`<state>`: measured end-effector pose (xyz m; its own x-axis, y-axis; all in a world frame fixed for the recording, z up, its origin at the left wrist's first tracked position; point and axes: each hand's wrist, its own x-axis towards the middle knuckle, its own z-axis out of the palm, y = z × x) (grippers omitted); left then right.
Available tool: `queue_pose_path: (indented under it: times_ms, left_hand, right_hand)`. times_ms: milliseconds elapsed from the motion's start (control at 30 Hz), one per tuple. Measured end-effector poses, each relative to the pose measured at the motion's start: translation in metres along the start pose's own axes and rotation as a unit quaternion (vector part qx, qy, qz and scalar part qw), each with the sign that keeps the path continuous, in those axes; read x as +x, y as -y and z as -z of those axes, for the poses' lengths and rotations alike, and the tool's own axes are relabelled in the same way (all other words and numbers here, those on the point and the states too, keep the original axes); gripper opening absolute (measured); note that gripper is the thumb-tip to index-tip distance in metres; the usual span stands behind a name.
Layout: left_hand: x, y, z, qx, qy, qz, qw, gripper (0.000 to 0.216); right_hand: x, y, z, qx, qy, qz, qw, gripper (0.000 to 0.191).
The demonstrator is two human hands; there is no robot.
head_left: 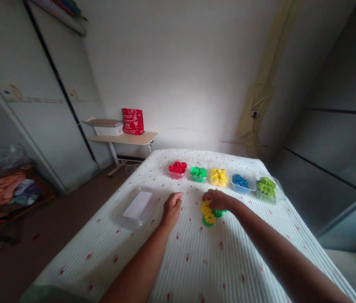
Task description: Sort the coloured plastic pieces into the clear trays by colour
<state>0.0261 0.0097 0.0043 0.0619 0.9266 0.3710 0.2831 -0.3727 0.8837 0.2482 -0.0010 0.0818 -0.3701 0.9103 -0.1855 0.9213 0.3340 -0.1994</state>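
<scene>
Yellow flower-shaped pieces point(209, 217), at least two, lie with green pieces point(207, 224) just right of the lower centre; overlap hides an exact count. The right hand point(216, 199) bends its fingers down onto them; whether it grips one, I cannot tell. One empty left hand point(172, 207), left of them, has its fingers loosely extended. Five clear tubs point(241, 190) line the middle right, holding red pieces point(178, 167), more green pieces point(198, 171), more yellow pieces point(218, 175), blue pieces point(240, 181) and lime pieces point(266, 185).
</scene>
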Motion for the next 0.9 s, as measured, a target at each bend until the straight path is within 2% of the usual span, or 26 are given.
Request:
queue_pose_path:
  times_ms: [300, 433, 533, 667, 900]
  left_hand:
    - [-0.001, -0.002, 0.001, -0.008, 0.003, -0.007, 1.0, 0.027]
    - [-0.001, -0.003, 0.0, -0.006, -0.001, -0.005, 1.0, 0.027]
    - [-0.001, -0.003, 0.0, -0.006, -0.001, -0.006, 1.0, 0.026]
    - [-0.001, -0.004, 0.001, -0.01, -0.004, -0.007, 1.0, 0.026]
    - [0.0, -0.002, 0.0, -0.011, -0.003, 0.001, 1.0, 0.026]
  right_hand:
    - [-0.006, 0.003, 0.001, 0.003, 0.025, -0.006, 1.0, 0.058]
    - [0.001, 0.002, -0.005, -0.011, 0.012, -0.008, 1.0, 0.045]
    - [0.001, 0.004, -0.007, -0.009, 0.006, -0.009, 1.0, 0.042]
    - [-0.007, 0.009, -0.006, -0.003, -0.021, -0.014, 1.0, 0.041]
    - [-0.011, 0.004, 0.003, 0.036, -0.066, -0.017, 0.997, 0.022]
